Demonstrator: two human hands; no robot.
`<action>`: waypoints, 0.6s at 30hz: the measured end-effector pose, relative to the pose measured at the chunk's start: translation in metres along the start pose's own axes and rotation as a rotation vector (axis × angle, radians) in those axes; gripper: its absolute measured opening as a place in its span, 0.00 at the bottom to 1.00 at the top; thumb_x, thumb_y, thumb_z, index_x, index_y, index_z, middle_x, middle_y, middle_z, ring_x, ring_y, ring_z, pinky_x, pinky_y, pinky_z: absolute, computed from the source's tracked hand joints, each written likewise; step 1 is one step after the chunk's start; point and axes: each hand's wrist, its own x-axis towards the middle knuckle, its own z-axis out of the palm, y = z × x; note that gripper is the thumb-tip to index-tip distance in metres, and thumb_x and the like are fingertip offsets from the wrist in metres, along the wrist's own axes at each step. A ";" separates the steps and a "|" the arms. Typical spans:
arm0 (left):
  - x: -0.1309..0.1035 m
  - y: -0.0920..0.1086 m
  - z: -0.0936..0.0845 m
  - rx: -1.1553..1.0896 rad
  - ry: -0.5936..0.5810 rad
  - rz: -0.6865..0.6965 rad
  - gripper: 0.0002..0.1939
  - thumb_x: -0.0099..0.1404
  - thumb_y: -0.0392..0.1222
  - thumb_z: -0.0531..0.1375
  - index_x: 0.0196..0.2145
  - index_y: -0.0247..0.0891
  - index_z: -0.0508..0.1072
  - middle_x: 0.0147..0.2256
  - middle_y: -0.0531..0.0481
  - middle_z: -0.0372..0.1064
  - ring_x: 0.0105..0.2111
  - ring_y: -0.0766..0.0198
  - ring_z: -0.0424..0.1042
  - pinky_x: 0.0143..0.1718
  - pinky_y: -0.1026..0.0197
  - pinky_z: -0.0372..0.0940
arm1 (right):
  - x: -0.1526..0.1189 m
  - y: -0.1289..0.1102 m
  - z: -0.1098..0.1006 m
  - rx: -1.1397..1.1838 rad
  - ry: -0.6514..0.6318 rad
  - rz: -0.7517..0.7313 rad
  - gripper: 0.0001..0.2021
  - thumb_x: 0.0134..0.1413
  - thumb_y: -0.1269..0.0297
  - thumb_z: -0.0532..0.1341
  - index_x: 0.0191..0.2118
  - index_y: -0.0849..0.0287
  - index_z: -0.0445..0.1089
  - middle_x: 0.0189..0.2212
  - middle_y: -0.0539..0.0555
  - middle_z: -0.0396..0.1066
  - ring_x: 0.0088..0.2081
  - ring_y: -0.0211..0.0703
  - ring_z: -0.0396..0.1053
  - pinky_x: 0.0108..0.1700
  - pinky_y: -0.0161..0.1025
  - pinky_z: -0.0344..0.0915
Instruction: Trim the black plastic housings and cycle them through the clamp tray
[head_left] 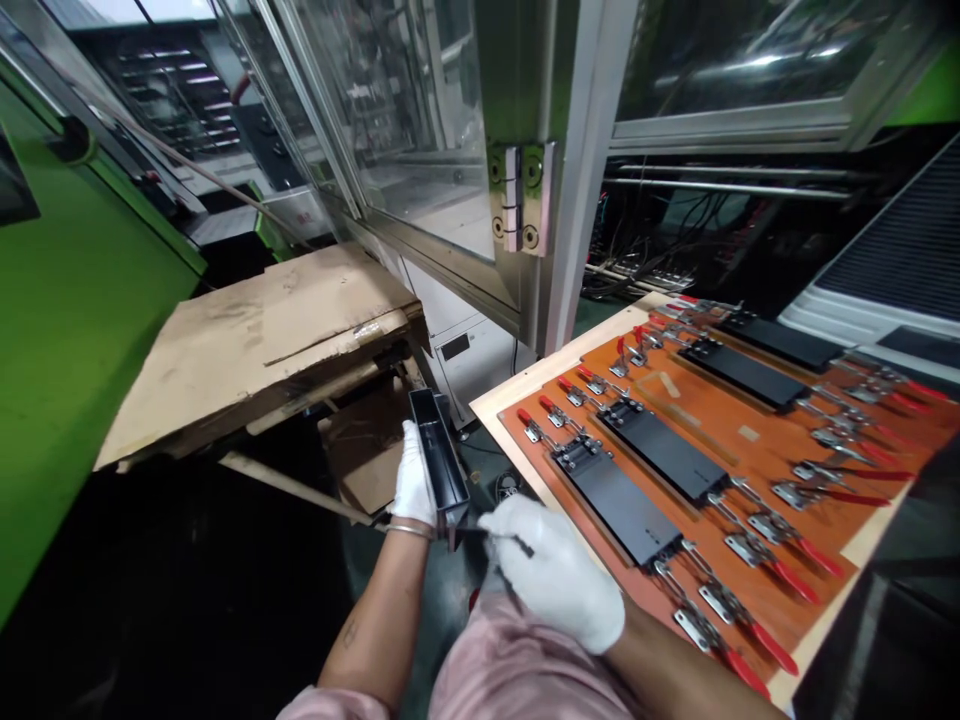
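Note:
My left hand [412, 482], in a white glove, is wrapped round the side of a long black open-topped plastic box [442, 462]. The box is tilted, its hollow side facing up. Close to its near end is my right hand [555, 580], also gloved in white, with the fingers curled in. A thin tool [523, 546] shows dark against that glove, and a slim tip seems to reach toward the box. Its kind is too small and blurred to tell, and I cannot tell whether the tip touches the box.
On the right, a wooden board with an orange top [735, 455] carries several black panels [622, 500] held by red-handled toggle clamps [772, 650]. Cardboard [300, 310] covers a bench at left. A metal-framed door [517, 290] stands ahead, and a green machine [82, 300] is far left.

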 end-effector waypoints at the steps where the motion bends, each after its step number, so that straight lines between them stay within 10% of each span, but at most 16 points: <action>1: -0.002 -0.003 0.003 -0.017 -0.018 -0.014 0.29 0.66 0.67 0.50 0.27 0.36 0.69 0.18 0.53 0.66 0.15 0.66 0.67 0.15 0.65 0.62 | 0.004 0.001 -0.003 0.007 0.077 -0.015 0.11 0.57 0.74 0.54 0.36 0.56 0.73 0.32 0.52 0.75 0.34 0.40 0.73 0.39 0.36 0.70; 4: -0.006 -0.011 0.009 -0.047 -0.061 -0.049 0.29 0.68 0.65 0.48 0.27 0.36 0.69 0.18 0.52 0.66 0.15 0.67 0.66 0.15 0.65 0.62 | 0.007 -0.002 -0.007 0.015 0.151 -0.002 0.12 0.56 0.74 0.54 0.38 0.56 0.73 0.32 0.52 0.75 0.34 0.40 0.74 0.39 0.36 0.70; 9: -0.005 -0.017 0.016 -0.071 -0.081 -0.098 0.28 0.68 0.64 0.50 0.25 0.36 0.68 0.17 0.53 0.63 0.15 0.67 0.64 0.15 0.66 0.62 | -0.002 -0.010 -0.009 -0.055 -0.138 -0.023 0.12 0.52 0.77 0.55 0.33 0.54 0.72 0.28 0.48 0.74 0.29 0.39 0.71 0.33 0.34 0.65; 18: 0.000 -0.021 0.019 -0.037 -0.081 -0.145 0.28 0.65 0.66 0.53 0.23 0.37 0.66 0.16 0.53 0.64 0.13 0.65 0.66 0.14 0.64 0.63 | 0.001 -0.010 -0.016 -0.130 -0.022 -0.044 0.12 0.54 0.75 0.53 0.34 0.54 0.71 0.28 0.50 0.74 0.28 0.40 0.70 0.33 0.35 0.65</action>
